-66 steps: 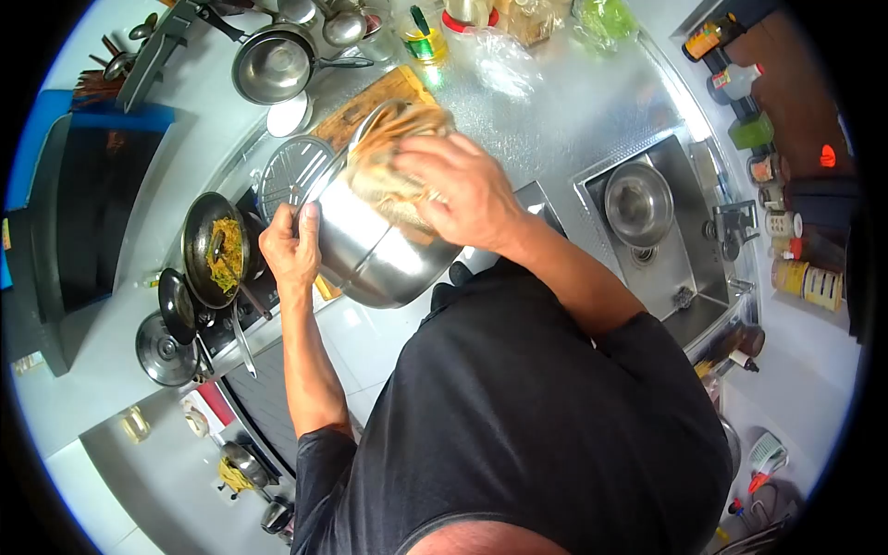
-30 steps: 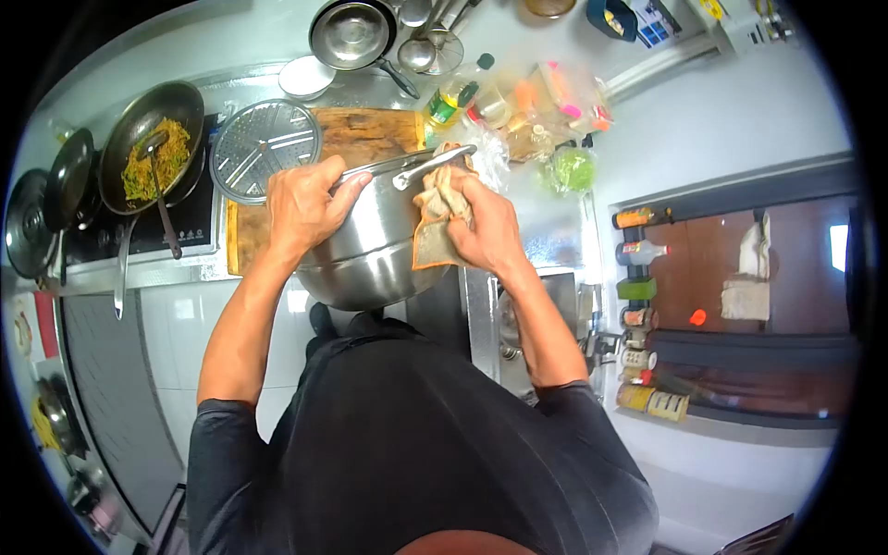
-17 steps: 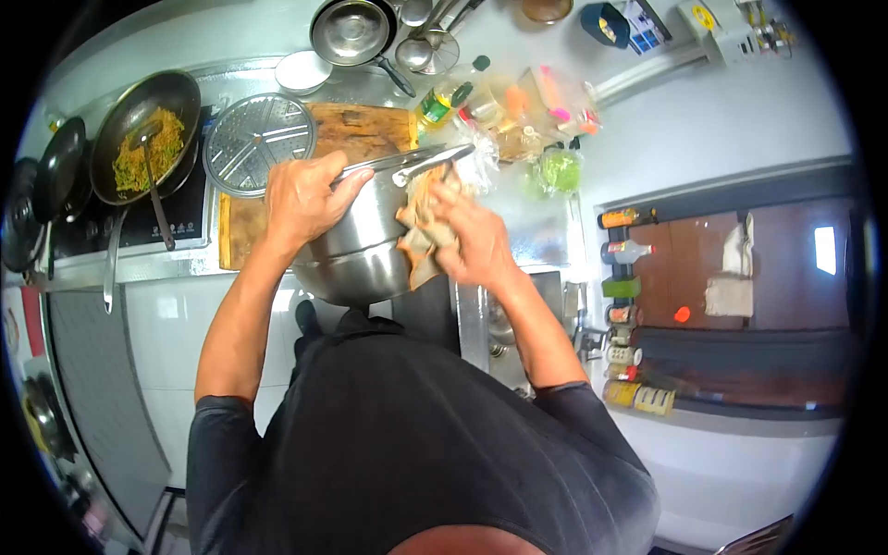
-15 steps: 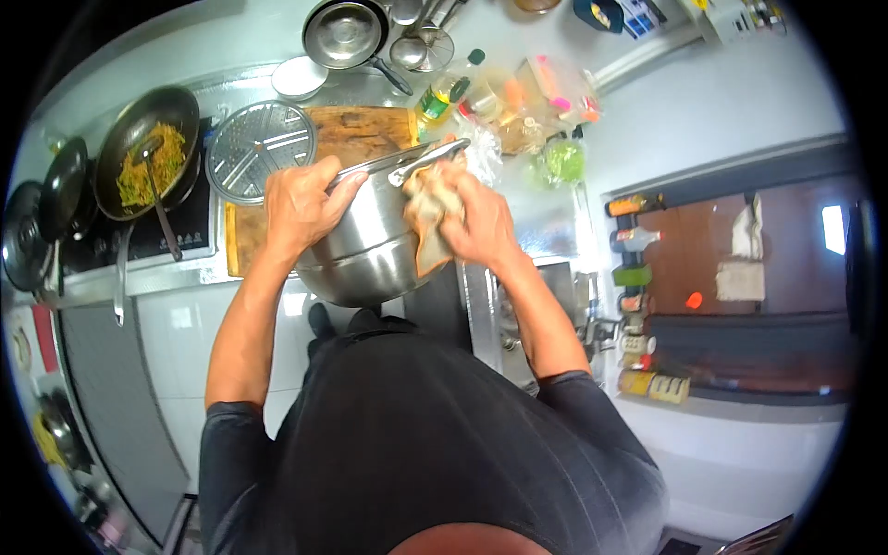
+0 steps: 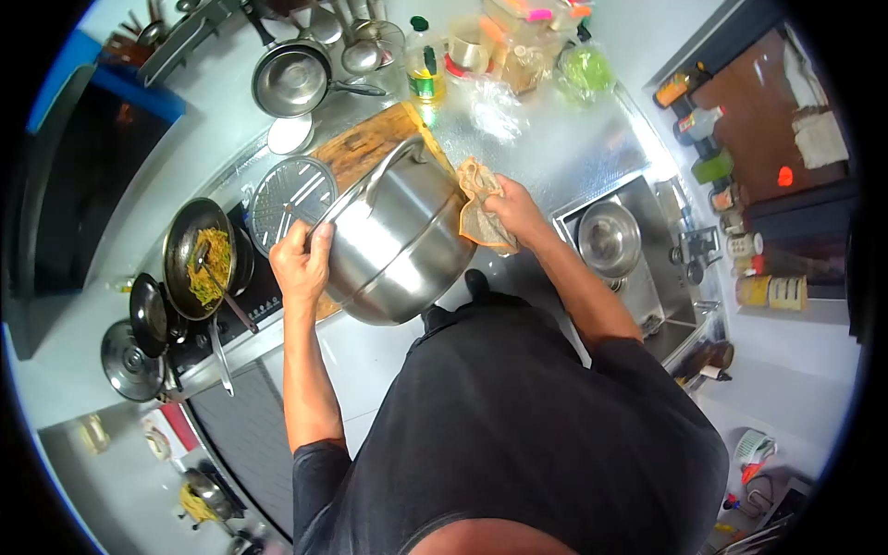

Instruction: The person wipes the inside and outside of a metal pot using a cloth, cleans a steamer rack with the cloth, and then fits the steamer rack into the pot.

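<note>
A large stainless steel pot (image 5: 402, 240) is held tilted on its side in front of my body, its base and outer wall towards me. My left hand (image 5: 301, 264) grips the pot's rim at the left, thumb on the outside. In my right hand (image 5: 518, 213) is a bunched beige cleaning cloth (image 5: 483, 208) with an orange edge, against or just beside the pot's right side. A loop handle (image 5: 393, 166) shows at the upper part of the pot. The inside of the pot is hidden.
Behind the pot lie a wooden cutting board (image 5: 370, 139) and a round perforated steamer plate (image 5: 291, 199). A wok (image 5: 199, 250) with noodles and a spatula stands on the stove at left. The sink (image 5: 647, 287) at right holds a metal bowl (image 5: 610, 239). An oil bottle (image 5: 424, 69) stands at the back.
The view has turned, and the pot is tilted further, showing more of its base. My right hand with the cloth has moved from near the handle to the pot's right side.
</note>
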`<state>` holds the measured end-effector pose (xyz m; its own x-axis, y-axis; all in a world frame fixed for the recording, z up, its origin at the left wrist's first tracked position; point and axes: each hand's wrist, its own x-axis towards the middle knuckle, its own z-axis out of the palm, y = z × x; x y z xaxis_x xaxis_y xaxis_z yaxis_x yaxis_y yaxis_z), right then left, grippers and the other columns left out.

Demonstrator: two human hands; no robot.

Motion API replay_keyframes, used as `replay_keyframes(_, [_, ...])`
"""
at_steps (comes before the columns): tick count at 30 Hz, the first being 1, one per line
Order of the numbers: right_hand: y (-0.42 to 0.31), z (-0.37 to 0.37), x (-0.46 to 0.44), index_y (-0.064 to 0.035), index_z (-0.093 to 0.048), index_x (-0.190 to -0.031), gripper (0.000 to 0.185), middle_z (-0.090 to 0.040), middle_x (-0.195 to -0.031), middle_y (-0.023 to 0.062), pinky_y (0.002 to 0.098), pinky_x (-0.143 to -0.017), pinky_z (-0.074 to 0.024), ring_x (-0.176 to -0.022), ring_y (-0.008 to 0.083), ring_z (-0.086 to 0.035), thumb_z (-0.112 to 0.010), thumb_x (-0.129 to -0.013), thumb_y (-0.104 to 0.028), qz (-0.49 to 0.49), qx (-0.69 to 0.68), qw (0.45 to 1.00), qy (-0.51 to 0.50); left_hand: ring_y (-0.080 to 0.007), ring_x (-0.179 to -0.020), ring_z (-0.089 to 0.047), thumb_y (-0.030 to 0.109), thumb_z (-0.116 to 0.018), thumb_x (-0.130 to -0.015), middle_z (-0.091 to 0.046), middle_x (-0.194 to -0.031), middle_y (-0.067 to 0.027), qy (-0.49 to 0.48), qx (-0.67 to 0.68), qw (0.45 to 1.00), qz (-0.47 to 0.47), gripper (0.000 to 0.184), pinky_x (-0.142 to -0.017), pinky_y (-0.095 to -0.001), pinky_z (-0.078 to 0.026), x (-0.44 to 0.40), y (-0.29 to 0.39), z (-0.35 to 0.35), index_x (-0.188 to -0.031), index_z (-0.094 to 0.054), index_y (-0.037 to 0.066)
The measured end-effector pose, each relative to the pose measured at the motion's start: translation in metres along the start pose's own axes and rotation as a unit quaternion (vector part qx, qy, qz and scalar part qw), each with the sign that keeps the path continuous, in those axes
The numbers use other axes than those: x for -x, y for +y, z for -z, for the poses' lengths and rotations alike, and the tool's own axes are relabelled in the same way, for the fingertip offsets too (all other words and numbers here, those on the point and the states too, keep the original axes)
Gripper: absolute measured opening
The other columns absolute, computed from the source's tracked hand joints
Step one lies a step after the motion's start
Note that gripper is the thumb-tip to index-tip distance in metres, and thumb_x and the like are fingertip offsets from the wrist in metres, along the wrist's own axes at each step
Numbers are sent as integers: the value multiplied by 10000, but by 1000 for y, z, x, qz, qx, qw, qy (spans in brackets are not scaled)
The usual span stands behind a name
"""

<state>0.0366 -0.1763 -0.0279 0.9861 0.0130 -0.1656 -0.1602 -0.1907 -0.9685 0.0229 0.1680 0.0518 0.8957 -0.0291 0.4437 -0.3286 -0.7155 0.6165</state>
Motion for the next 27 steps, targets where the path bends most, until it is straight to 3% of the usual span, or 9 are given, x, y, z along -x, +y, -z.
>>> replay_keyframes(1, [8, 1, -3, 10, -620, -1135, 394, -671, -967, 85, 315, -791, -493, -864, 158, -630, -563, -754, -72, -43, -85, 995, -26, -204, -461, -431, 262, -704, -884, -468, -537, -123, -10, -9, 1000, -3, 388, -478, -343, -376, 0, -2, 1, -669, -504, 9])
replay_keyframes(4, [12, 7, -7, 20, -590, -1203, 438, -648, -1039, 65, 283, -836, -485, -923, 133, -619, -526, -770, -14, -33, -136, 988, -70, -107, -519, -377, 204, -676, -910, -424, -540, -45, -18, 28, 999, -4, 368, -479, -298, -347, 2, 6, 6, -669, -477, 10])
replay_keyframes(13, [-27, 30, -66, 34, -560, -1271, 543, -650, -1093, 54, 262, -883, -470, -986, 111, -600, -536, -729, 13, 78, -243, 947, -196, -180, -655, -531, 204, -571, -965, -566, -729, -91, -58, -93, 992, 58, 222, -635, -308, -443, 7, 42, 19, -918, -612, -9])
replay_keyframes(16, [-59, 33, -95, 42, -545, -1286, 572, -649, -1094, 58, 257, -893, -467, -991, 114, -600, -550, -716, 1, 164, -212, 928, -259, -166, -685, -524, 189, -550, -969, -568, -767, -90, -32, -105, 990, 94, 211, -656, -301, -438, 6, 56, 11, -951, -605, -14])
replay_keyframes(19, [-89, 20, -135, 57, -558, -1271, 561, -657, -1105, 68, 268, -920, -468, -1024, 125, -600, -577, -713, -5, 251, -156, 862, -411, -124, -647, -452, 215, -575, -966, -520, -721, -47, 2, -51, 987, 152, 245, -605, -275, -397, 9, 54, 1, -891, -584, -18])
replay_keyframes(22, [-109, 0, -156, 55, -575, -1252, 511, -660, -1134, 59, 280, -935, -465, -1034, 133, -601, -595, -746, -13, 171, -191, 827, -501, -115, -581, -399, 303, -630, -946, -466, -620, -25, 59, -54, 984, 158, 377, -541, -271, -356, 12, 51, -9, -759, -530, -9])
replay_keyframes(24, [-118, -18, -162, 25, -596, -1239, 454, -671, -1144, 60, 295, -933, -471, -1027, 140, -612, -597, -788, -26, 274, -77, 811, -511, -117, -568, -397, 317, -642, -935, -457, -601, -33, 68, -109, 983, 134, 392, -530, -278, -352, 13, 47, -10, -738, -531, -2])
replay_keyframes(25, [-124, -26, -166, 25, -596, -1239, 454, -671, -1144, 60, 295, -933, -471, -1027, 140, -612, -597, -788, -26, 272, -82, 805, -521, -120, -556, -394, 332, -655, -924, -449, -582, -41, 71, -159, 979, 111, 407, -519, -286, -347, 17, 47, -10, -716, -532, 4])
replay_keyframes(27, [-141, -40, -177, -3, -629, -1205, 395, -687, -1127, 76, 303, -918, -479, -1017, 146, -624, -589, -813, -29, 364, 47, 754, -544, -133, -533, -391, 363, -667, -908, -437, -560, -53, 101, -156, 977, 102, 445, -501, -305, -344, 19, 44, -10, -679, -515, 13])
